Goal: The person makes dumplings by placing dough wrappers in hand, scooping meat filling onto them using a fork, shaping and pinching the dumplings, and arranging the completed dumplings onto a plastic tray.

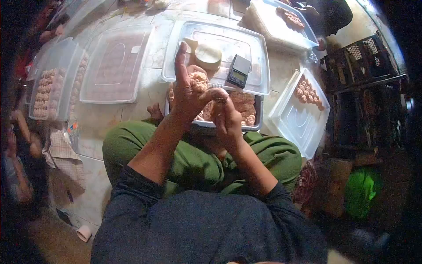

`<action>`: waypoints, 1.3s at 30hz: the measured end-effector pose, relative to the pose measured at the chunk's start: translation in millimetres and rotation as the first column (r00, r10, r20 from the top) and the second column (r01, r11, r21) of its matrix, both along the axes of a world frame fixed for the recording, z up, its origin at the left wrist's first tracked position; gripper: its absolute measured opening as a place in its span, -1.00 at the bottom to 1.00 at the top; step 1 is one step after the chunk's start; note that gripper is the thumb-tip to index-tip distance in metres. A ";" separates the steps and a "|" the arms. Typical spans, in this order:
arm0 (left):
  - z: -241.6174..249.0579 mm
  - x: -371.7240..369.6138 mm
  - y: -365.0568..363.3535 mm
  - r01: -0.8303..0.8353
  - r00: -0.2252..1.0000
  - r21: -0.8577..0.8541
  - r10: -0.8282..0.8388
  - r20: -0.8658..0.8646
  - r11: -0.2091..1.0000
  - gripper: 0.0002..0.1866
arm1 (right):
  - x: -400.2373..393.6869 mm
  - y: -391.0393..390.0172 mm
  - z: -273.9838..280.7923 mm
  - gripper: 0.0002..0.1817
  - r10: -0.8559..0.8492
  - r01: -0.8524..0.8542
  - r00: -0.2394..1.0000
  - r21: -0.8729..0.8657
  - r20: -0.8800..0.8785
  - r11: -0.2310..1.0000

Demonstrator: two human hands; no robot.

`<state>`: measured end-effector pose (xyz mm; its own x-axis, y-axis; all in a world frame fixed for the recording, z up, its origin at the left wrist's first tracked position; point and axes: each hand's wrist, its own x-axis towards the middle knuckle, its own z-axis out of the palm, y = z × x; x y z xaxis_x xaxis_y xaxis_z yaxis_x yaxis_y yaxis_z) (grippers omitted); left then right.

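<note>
A crumbly lump of pinkish-brown dough [198, 81] rests in the palm of my left hand [183, 94], whose index finger points up while the thumb reaches right. At that thumb's tip, my right hand [228, 118] has its fingers closed together; anything between them is hidden. Below both hands is a grey-rimmed tub [260, 115] holding more of the brown dough [241, 105]. Just behind it, a clear plastic lid [176, 33] carries a small digital scale [239, 71] and a round, pale tub or block [208, 54].
To the right, a tilted clear tray [295, 121] bears several dough balls [307, 93]. Another bin [259, 17] with dough pieces stands at the back right. On the left are a lidded bin [112, 66] and a clear box [66, 57] with rows of balls. Dark crates [358, 61] stand far right.
</note>
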<state>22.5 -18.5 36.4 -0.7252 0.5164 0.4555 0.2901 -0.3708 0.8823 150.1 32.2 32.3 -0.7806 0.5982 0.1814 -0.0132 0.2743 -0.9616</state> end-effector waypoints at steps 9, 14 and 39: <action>11.2 5.4 4.4 -0.080 0.979 0.078 0.093 -0.183 0.994 0.18 | -13.6 15.3 4.0 -0.91 -0.018 0.029 0.999 0.415 -0.030 0.909; 16.3 -13.9 -3.3 0.087 0.935 -0.134 -0.128 -0.330 0.987 -0.49 | -5.1 46.3 24.3 -0.84 -0.064 0.073 0.997 0.639 -0.038 0.765; -10.0 -10.1 -9.4 0.049 0.972 -0.336 -0.122 -0.200 0.941 -0.59 | 7.4 43.9 33.7 -0.80 0.042 0.003 0.996 0.525 -0.074 0.851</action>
<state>12.4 -27.9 26.4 -0.5752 0.7185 0.3911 0.4659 -0.1052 0.8785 157.5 76.1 66.0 -0.7603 0.3811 0.5259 -0.0945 0.7362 -0.6701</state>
